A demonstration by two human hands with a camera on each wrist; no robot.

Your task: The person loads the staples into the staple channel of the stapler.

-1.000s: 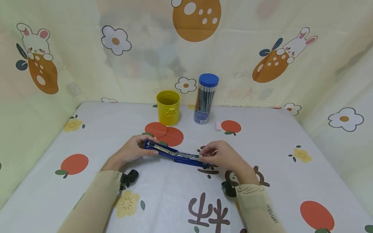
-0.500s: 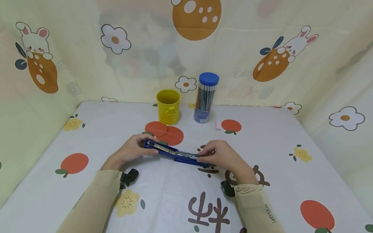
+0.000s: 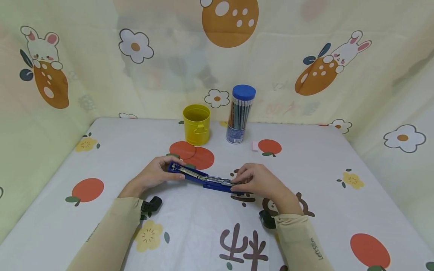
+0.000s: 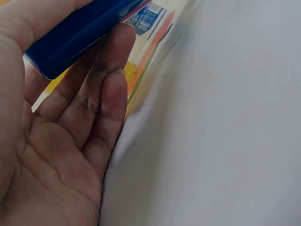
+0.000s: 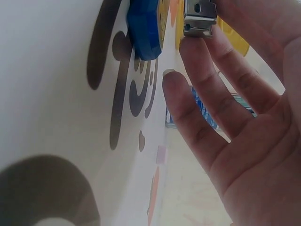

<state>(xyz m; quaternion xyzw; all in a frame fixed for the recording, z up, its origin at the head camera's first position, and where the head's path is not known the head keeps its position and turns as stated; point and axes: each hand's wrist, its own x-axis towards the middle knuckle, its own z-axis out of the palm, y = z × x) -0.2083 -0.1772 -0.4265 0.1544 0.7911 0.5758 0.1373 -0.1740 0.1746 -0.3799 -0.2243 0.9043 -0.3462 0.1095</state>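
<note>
A blue stapler [image 3: 217, 187] is spread wide open over the table, its metal inside facing up. My left hand [image 3: 157, 173] grips the cover end between thumb and fingers; in the left wrist view the blue cover [image 4: 70, 42] lies across the fingers. At the other end, my right hand [image 3: 255, 178] pinches the metal staple magazine [image 5: 200, 19] with thumb and fingertips. Seen from the right wrist, the magazine stands apart from the blue base [image 5: 143, 30], and the other fingers reach out below it. The right fingers hide the magazine's tip in the head view.
Behind the hands stand a yellow bucket-shaped cup [image 3: 196, 126] and a clear tube of pencils [image 3: 240, 114] with a blue lid. A small pale pink block [image 3: 255, 146] lies right of the tube. A printed curtain [image 3: 169, 75] closes off the back.
The right fingertips have shifted slightly along the stapler's end, first left, then back right. A pale bit seen at those fingertips a second ago is out of sight. The left hand keeps its grip.
</note>
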